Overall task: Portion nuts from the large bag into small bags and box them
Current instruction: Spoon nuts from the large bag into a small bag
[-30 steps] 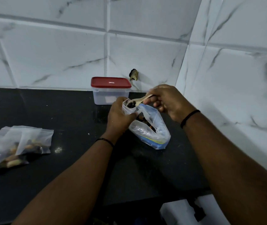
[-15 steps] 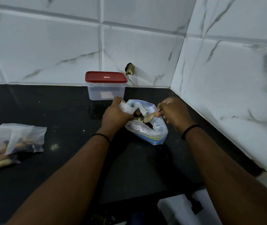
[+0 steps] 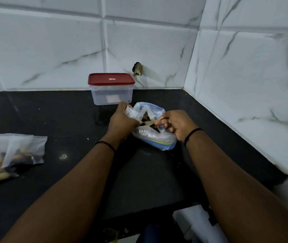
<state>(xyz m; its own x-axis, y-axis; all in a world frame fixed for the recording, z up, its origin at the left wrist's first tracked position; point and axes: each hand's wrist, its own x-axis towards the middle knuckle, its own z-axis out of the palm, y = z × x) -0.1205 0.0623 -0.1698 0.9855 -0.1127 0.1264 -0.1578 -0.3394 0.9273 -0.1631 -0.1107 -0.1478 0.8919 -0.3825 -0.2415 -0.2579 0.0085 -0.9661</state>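
Observation:
The large clear bag (image 3: pixel 154 137) with a blue base lies on the black counter, dark nuts showing at its mouth. My left hand (image 3: pixel 122 121) pinches a small clear bag (image 3: pixel 131 112) at the large bag's left rim. My right hand (image 3: pixel 175 123) grips a pale wooden spoon (image 3: pixel 150 122), which lies level with its bowl pointing left, close to my left fingers. The spoon's bowl is partly hidden. A clear box with a shut red lid (image 3: pixel 111 79) stands just behind the bags, near the wall.
Several filled small bags (image 3: pixel 13 155) lie on the black counter (image 3: pixel 69 120) at the far left. Tiled walls close the back and the right side, forming a corner. The counter's front edge runs below my forearms, with a white object (image 3: pixel 195 223) under it.
My right hand dropped from above the small bag down into the large bag's mouth, then turned the spoon level and drew it left toward my left hand. The left hand has kept its hold.

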